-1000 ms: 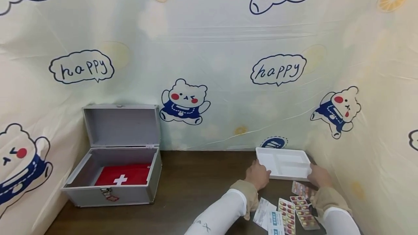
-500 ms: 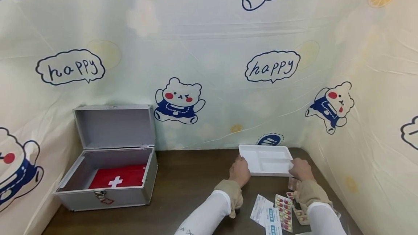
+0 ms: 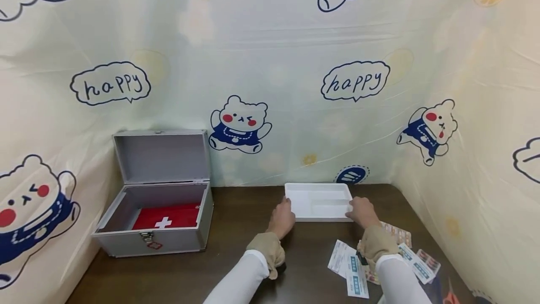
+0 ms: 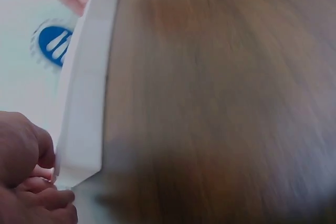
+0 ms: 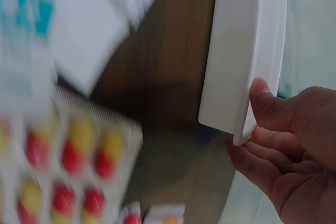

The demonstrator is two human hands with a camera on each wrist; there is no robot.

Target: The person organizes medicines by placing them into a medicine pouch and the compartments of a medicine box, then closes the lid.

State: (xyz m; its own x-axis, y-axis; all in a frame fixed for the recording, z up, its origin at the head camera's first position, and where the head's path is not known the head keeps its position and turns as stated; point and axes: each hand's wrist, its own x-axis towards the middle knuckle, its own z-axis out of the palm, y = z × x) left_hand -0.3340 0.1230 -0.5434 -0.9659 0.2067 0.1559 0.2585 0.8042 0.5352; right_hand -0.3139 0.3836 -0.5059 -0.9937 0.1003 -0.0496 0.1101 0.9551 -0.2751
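A white compartment tray (image 3: 300, 204) is at the back of the table, held between both hands. My left hand (image 3: 281, 218) grips its left end; in the left wrist view the thumb and fingers (image 4: 44, 200) close on the tray's corner (image 4: 84, 129). At the other end my right hand (image 3: 363, 212) pinches the rim, thumb on top and fingers beneath, as the right wrist view shows. Under and beside the right forearm lie capsule blister packs (image 5: 79, 156), more blister sheets (image 3: 396, 232) and white-and-blue packets (image 3: 356, 276), partly hidden by the sleeve.
An open silver case (image 3: 156, 243) stands at the left, its lid raised, with a red pouch (image 3: 177, 217) bearing a white cross inside. Orange-handled scissors (image 3: 450, 297) lie at the front right. A patterned curtain (image 3: 287, 83) closes off the back and sides.
Both hands have carried the tray leftward along the back of the table, away from the blister packs. More of the packets at the right now show. The head view has shifted slightly.
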